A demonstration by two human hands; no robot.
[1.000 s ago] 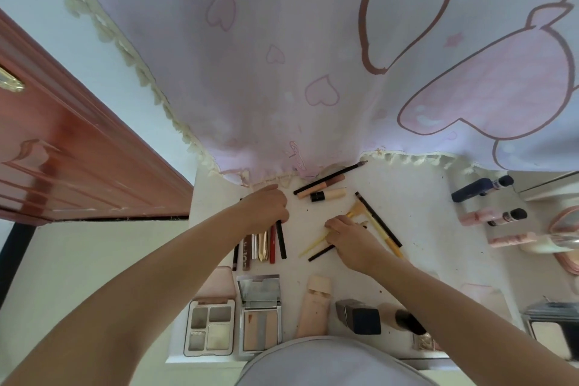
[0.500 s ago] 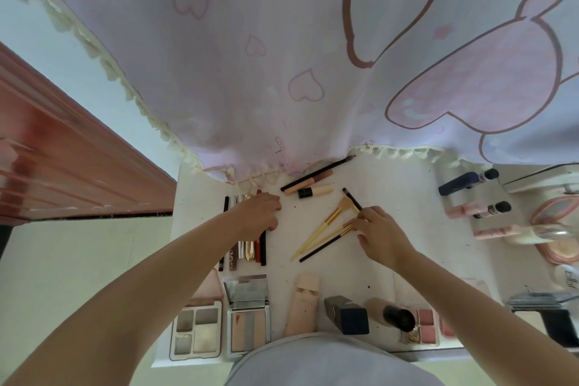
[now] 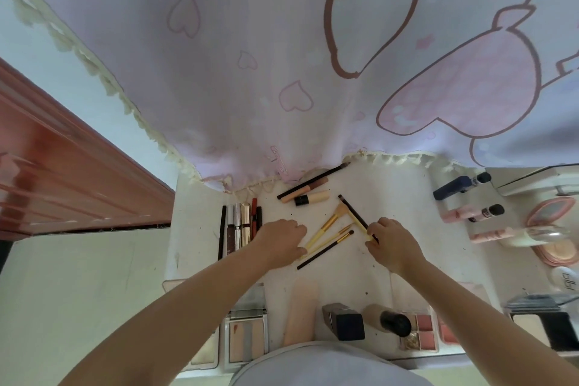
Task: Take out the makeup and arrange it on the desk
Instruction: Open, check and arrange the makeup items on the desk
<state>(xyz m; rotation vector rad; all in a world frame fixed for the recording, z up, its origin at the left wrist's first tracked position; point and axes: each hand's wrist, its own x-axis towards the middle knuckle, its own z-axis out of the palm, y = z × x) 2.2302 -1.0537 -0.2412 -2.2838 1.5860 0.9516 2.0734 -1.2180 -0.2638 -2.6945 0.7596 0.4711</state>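
Makeup lies spread on the white desk (image 3: 407, 197). My left hand (image 3: 280, 240) rests on the lower ends of three yellow-handled brushes (image 3: 327, 226) fanned at the desk's middle, fingers curled over them. My right hand (image 3: 391, 240) pinches the near end of a thin black pencil (image 3: 352, 211) lying beside a yellow brush handle. A row of lip pencils and slim tubes (image 3: 239, 226) lies lined up left of my left hand. A black pencil, a brown-capped tube and a cream concealer (image 3: 311, 197) lie at the back.
Palettes (image 3: 246, 338), a beige tube (image 3: 300, 310), a dark blue box (image 3: 346, 321) and a foundation bottle (image 3: 388, 320) line the near edge. A blue tube (image 3: 459, 186), pink tubes (image 3: 473, 213) and compacts (image 3: 548, 229) sit right. A pink curtain (image 3: 282, 56) hangs behind.
My left hand left the lined-up pencils and moved right onto the yellow brushes. My right hand shifted right and took hold of the black pencil's end.
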